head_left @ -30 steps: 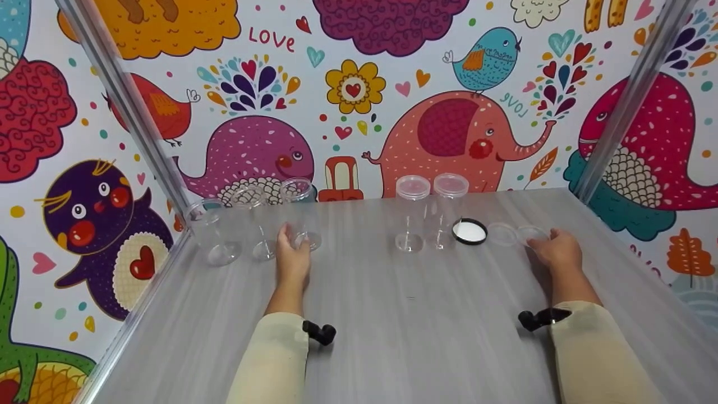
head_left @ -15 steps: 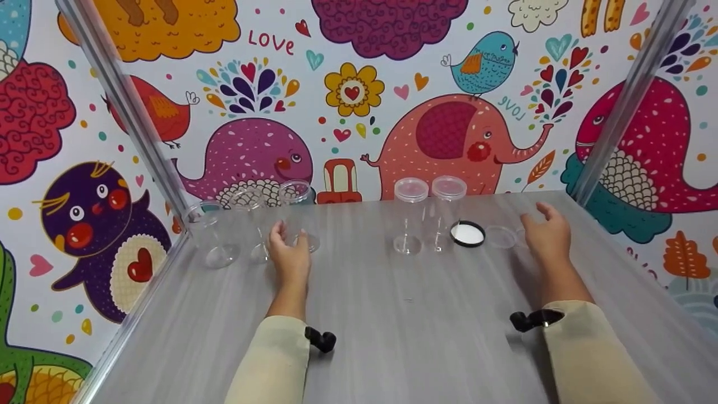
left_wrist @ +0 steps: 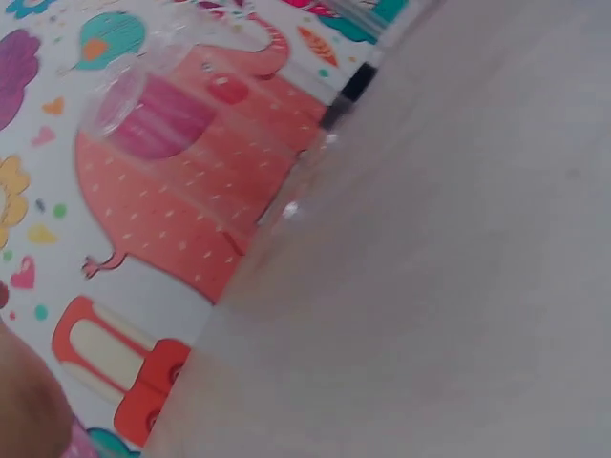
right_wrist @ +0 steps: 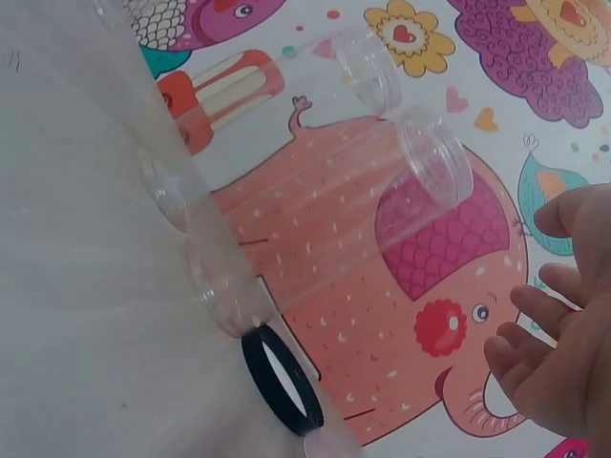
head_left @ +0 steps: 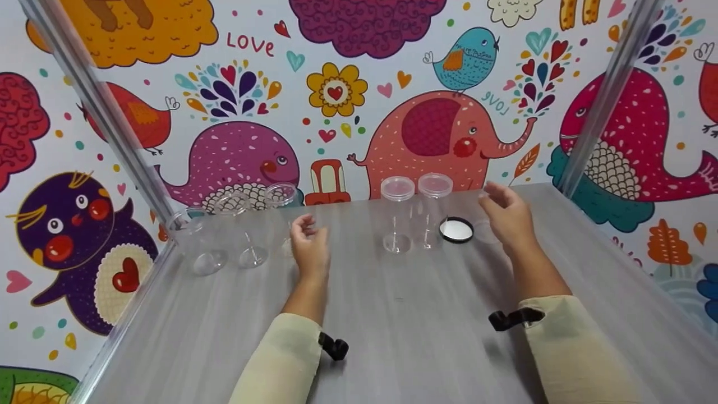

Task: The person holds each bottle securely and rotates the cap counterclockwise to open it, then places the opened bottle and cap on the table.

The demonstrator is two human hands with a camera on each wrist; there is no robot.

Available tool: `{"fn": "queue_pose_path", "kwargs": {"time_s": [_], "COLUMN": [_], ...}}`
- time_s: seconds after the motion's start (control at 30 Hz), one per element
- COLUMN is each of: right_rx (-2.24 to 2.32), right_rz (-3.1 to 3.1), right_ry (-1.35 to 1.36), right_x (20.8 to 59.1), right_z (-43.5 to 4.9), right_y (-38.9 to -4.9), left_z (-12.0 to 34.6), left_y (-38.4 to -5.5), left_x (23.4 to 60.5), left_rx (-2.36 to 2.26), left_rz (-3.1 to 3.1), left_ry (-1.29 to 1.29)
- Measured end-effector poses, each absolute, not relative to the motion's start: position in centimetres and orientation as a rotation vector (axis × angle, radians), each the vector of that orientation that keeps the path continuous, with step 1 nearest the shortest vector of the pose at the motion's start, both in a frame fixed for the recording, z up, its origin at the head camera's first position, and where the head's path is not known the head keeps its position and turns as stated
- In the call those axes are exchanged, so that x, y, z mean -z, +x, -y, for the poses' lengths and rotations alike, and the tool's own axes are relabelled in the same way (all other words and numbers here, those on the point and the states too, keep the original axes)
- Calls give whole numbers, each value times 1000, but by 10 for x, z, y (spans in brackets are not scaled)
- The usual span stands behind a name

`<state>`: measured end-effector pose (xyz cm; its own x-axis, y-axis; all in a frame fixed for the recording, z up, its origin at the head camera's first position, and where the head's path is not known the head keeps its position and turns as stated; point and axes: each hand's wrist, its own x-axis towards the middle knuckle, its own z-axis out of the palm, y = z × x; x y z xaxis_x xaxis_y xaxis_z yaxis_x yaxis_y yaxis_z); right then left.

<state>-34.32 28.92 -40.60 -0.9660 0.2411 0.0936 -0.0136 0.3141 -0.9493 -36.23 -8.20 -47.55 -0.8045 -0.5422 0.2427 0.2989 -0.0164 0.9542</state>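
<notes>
My left hand [head_left: 311, 247] is raised over the table, empty, its fingers loosely bent, in front of the rightmost of three clear jars without lids. That jar [head_left: 281, 196] is partly hidden by the hand; the middle jar [head_left: 252, 255] and the left jar [head_left: 208, 261] stand beside it. My right hand [head_left: 509, 219] hovers empty at the right, fingers relaxed and apart, also seen as a right hand [right_wrist: 558, 334] in its wrist view. Below it lies a flat clear disc [head_left: 487, 232], partly covered. Left of that is a black-rimmed white lid [head_left: 456, 230].
Two clear jars with clear caps, a left one [head_left: 397, 216] and a right one [head_left: 435, 207], stand between the hands near the back edge. The grey table [head_left: 387, 336] ends at a patterned wall [head_left: 336, 33]. Metal posts [head_left: 608, 95] rise at both back corners.
My right hand has let go of a clear disc at the far right, lifted, and moved left. My left hand has come away from the rightmost open jar and shifted right.
</notes>
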Motion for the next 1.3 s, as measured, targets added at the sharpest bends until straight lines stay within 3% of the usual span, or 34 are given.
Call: {"fn": "queue_pose_path", "kwargs": {"time_s": [0.27, 0.5, 1.3], "right_rx": [-1759, -1760, -1749], "right_rz": [2330, 2273, 2226], "right_ry": [-170, -106, 14], "right_x": [397, 393, 392], "right_z": [-271, -258, -256], "right_y": [-338, -334, -326], "left_z": [46, 28, -15], "left_y": [-371, -381, -404], "left_x": [483, 489, 488], "left_rx": [2144, 2112, 1940], "left_rz": [2119, 2335, 2613], "left_ry": [36, -114, -26]}}
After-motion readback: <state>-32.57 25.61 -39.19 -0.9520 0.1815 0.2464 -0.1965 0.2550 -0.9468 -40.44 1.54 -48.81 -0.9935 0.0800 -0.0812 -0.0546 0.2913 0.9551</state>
